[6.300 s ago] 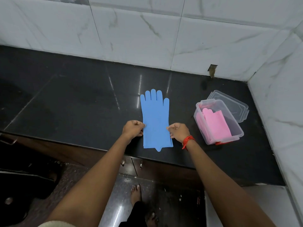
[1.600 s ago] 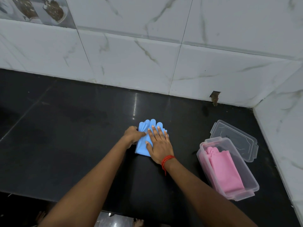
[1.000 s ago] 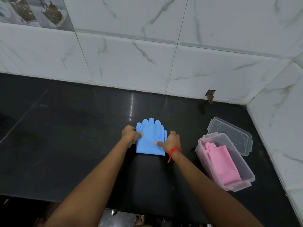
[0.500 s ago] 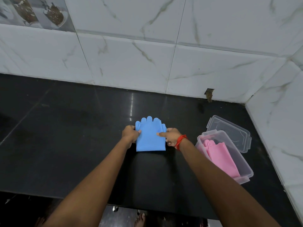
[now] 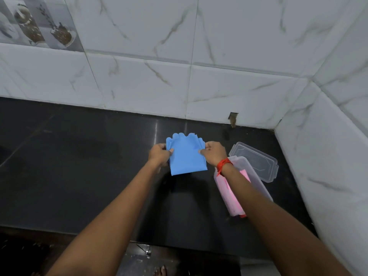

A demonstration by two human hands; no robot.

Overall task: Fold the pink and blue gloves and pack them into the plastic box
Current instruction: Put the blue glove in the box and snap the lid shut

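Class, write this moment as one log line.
blue glove: folded, held by left hand and right hand | pink glove: in plastic box | lid: off, beside box

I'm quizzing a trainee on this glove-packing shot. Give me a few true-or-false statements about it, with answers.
1. The left hand and right hand pinch the folded blue glove by its side edges. True.
2. The pink glove lies on the counter. False: it is inside the box.
3. The lid is snapped onto the box. False: it lies on the counter beside the open box.
4. A red thread is tied round the right wrist. True.
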